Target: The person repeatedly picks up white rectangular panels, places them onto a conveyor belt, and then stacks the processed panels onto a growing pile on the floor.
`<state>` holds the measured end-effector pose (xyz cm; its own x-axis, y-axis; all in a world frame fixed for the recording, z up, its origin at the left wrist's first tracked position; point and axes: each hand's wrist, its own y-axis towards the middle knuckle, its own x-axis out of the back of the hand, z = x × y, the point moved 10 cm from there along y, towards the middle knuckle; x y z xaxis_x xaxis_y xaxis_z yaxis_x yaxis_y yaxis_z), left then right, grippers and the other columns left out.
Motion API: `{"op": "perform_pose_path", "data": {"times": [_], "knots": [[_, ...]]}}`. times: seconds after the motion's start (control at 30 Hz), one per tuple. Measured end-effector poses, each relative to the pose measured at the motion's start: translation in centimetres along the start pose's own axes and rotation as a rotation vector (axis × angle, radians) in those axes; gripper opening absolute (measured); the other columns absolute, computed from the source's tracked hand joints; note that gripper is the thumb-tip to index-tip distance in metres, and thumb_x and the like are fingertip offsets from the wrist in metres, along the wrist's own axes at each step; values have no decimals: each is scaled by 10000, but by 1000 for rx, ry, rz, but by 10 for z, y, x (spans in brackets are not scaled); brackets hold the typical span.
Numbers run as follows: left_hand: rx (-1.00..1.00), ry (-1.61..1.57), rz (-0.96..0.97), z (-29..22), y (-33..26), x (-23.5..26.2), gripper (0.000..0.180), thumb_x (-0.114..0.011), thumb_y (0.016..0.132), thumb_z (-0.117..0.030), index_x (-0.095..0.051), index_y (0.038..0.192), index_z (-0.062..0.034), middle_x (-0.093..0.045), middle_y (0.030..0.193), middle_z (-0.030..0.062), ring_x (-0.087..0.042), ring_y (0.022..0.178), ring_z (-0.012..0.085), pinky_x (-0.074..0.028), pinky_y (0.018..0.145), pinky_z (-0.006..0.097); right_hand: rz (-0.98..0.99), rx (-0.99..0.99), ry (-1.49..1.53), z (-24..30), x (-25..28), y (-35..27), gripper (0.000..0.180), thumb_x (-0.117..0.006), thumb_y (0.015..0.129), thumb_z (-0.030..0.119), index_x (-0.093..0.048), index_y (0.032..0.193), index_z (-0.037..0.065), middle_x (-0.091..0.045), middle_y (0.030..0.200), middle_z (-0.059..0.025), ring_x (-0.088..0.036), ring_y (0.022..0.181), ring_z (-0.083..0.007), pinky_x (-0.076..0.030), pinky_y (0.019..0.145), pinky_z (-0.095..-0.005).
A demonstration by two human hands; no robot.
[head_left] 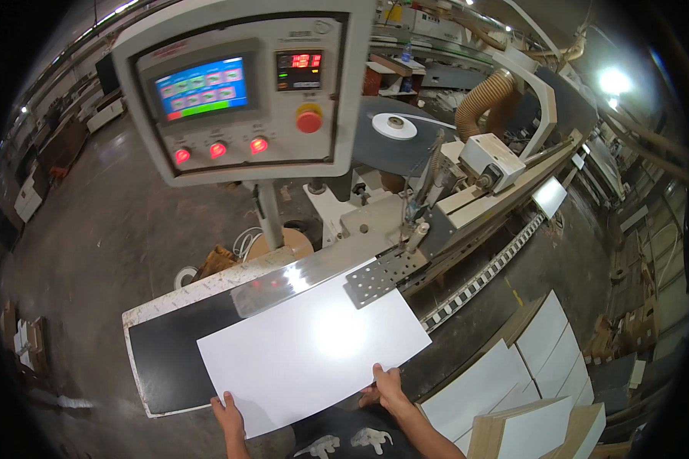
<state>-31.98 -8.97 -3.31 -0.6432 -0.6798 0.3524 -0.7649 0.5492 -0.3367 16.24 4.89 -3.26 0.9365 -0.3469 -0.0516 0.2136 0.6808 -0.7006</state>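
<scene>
A glossy white rectangular panel (pixel 283 359) lies slanted over the black infeed table (pixel 176 356) of an edge banding machine (pixel 467 214). My left hand (pixel 228 415) grips its near left corner, thumb on top. On the near edge, further right, my right hand (pixel 384 386) holds the panel, thumb on top and fingers curled under. The panel's far edge lies along the shiny metal guide (pixel 306 275). A perforated metal plate (pixel 371 284) reaches over its far right part. Each hand's fingers are partly hidden beneath the panel.
Above the table stands a control box (pixel 241 96) with a lit screen and a red stop button (pixel 308 119). Behind is a white tape reel (pixel 395 126). A roller track (pixel 482 271) runs off to the far right. Stacked white panels (pixel 524 428) sit at my lower right.
</scene>
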Motion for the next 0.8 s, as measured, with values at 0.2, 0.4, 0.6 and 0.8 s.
{"op": "perform_pose_path", "data": {"times": [0.2,0.4,0.6,0.8], "knots": [[11,-91,-1,-3,-20,-65,356,-572,999,-252,-466,1160,47,-551,1124,151,-514,993,221,-434,905,352,-59,92,52,21,58,60,267,-515,1007,136,-455,1049,-121,-592,897,-213,-609,550,-239,-550,423,-359],[55,-20,-22,-33,-53,-125,463,-564,1006,-281,-435,1259,84,-545,1186,170,-510,1053,233,-422,958,370,-34,123,-72,-1,122,141,522,-598,956,166,-311,1260,-147,-512,1206,-257,-625,995,-307,-597,637,-385],[5,142,-47,-28,-65,-166,387,-583,993,-288,-507,1166,50,-580,1109,180,-536,995,220,-452,894,364,-16,49,20,100,128,114,460,-548,986,107,-284,1299,-103,-506,1215,-266,-648,959,-363,-636,611,-459],[29,-33,6,-52,-99,-235,362,-599,985,-282,-500,1117,40,-599,1028,157,-551,934,207,-464,860,361,-18,207,38,154,160,123,367,-529,998,132,-392,1295,-35,-585,1147,-206,-692,849,-307,-644,578,-441]]}}
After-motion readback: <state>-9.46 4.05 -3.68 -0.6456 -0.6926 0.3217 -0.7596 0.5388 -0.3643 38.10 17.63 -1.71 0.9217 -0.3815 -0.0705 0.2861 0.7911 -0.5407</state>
